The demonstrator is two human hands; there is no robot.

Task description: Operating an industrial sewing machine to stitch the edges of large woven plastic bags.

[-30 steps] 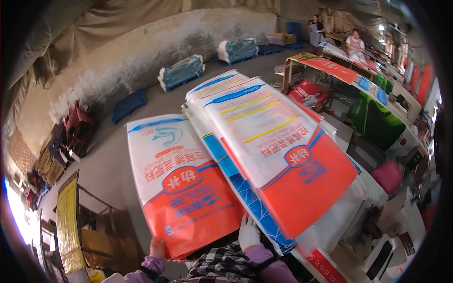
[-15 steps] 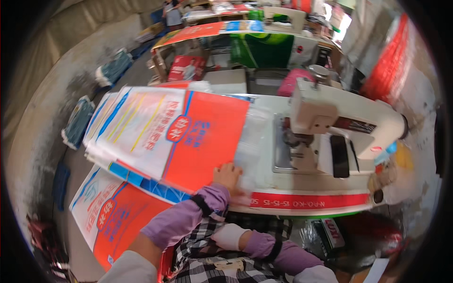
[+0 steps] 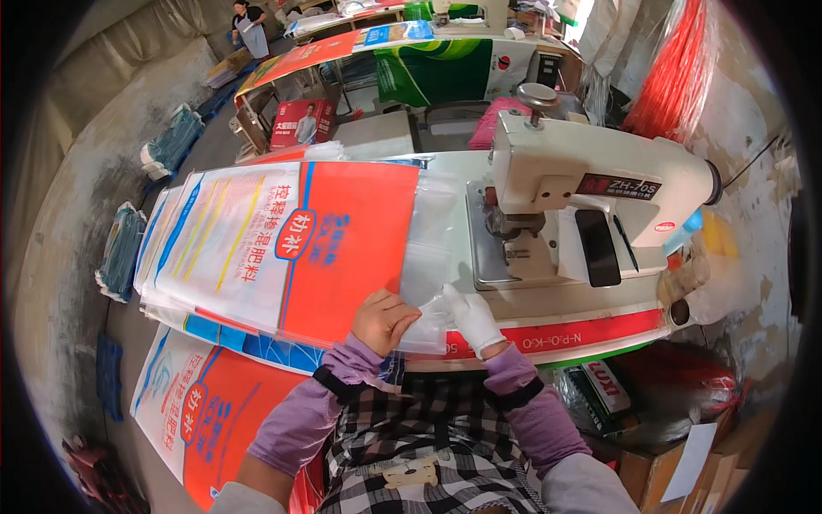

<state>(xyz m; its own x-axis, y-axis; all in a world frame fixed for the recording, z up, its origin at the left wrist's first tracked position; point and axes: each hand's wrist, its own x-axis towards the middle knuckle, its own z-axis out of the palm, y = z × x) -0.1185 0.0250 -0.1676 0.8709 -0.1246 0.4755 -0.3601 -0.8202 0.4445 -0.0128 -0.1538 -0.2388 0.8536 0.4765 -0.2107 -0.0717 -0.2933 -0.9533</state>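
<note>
Across the worktop [image 3: 548,307] in the head view, my only one, I see the upper stack of printed sacks [image 3: 360,248] lying flat, left of a white sewing machine [image 3: 591,163]. Clear film [image 3: 424,270] sticks out past the red ends, toward the machine. My bare left hand [image 3: 383,321] is at the near corner of that end, its grip pinched together on what I take to be the film. My white-gloved right hand [image 3: 475,321] is just beside it, fingertips at the film; from where I sit, I cannot tell whether that grip is closed on it.

As for progress, I judge the handling to be at an early point. The sacks are already laid one over another, printed faces up, and the film reaches beyond them. No sack lies under the machine's head, and I make out no seam along the red ends. A blue-patterned sack [image 3: 274,349] shows beneath the pile, and another printed sack [image 3: 248,394] lies lower, at the near left, with neither hand on it. A phone [image 3: 597,248] and a pen [image 3: 625,242] rest by the machine, well clear of the stack.
</note>
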